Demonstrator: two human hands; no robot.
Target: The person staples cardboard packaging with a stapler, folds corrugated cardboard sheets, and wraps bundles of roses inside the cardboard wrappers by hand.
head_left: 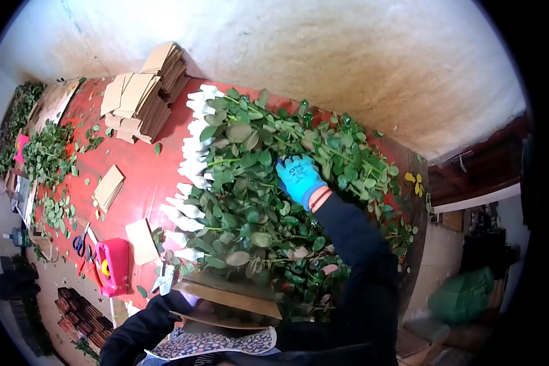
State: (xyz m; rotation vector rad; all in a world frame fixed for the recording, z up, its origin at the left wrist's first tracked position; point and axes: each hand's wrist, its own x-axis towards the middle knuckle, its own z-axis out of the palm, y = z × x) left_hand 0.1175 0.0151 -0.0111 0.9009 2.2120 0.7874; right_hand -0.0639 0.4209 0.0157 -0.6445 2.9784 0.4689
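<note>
Right hand (301, 177), fingers bent onto leafy stems (249, 160), perhaps steadying them; pinch unclear. Left hand (190, 298) at cardboard (232, 298), fingers hidden, can't tell.

A flower-packing workroom — long-stemmed, leafy cut stems (268, 183) with white-wrapped heads (191, 171) cover a red table (143, 195), alongside stacked cardboard sheets (141, 97), scissors (79, 244) and a pink tape dispenser (113, 268) — against a stained wall (372, 67).

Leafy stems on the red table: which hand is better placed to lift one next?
Right, I'd judge: the blue-gloved right hand is at the leafy stems, while the mostly hidden left hand is down by the cardboard near the body.
</note>
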